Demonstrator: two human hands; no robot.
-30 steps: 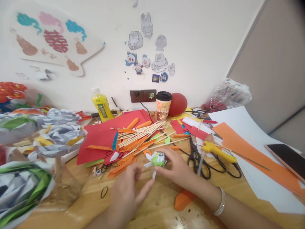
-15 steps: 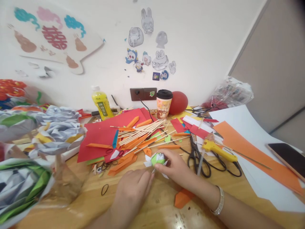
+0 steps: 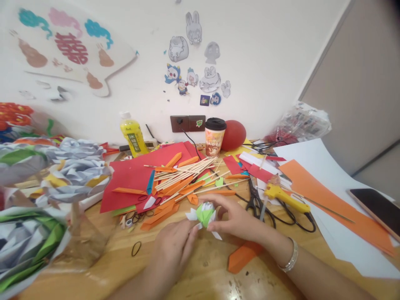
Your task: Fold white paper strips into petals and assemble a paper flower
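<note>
A small green and white folded-paper flower (image 3: 204,214), with pointed white petals sticking out, is between my two hands just above the table. My right hand (image 3: 233,216) curves round its right side, thumb and fingers closed on it. From the lower left, my left hand (image 3: 175,241) pinches a white petal at the flower's edge. The left fingertips are partly hidden behind the hand. Under my right forearm lies a folded orange paper strip (image 3: 243,256). Close beyond the flower are loose wooden sticks (image 3: 178,175) and more orange paper strips (image 3: 162,216).
Right of my hands lie black scissors (image 3: 254,202), a yellow glue gun (image 3: 287,199) with its cable, orange paper (image 3: 337,208) and a phone (image 3: 375,206). A lidded cup (image 3: 215,137) and yellow bottle (image 3: 133,135) stand behind. Large wrapped paper flowers (image 3: 31,246) fill the left.
My right hand has opened slightly round the flower, its thumb shifting right, so more green shows. The flower has turned a little. My left hand stays at its lower left edge.
</note>
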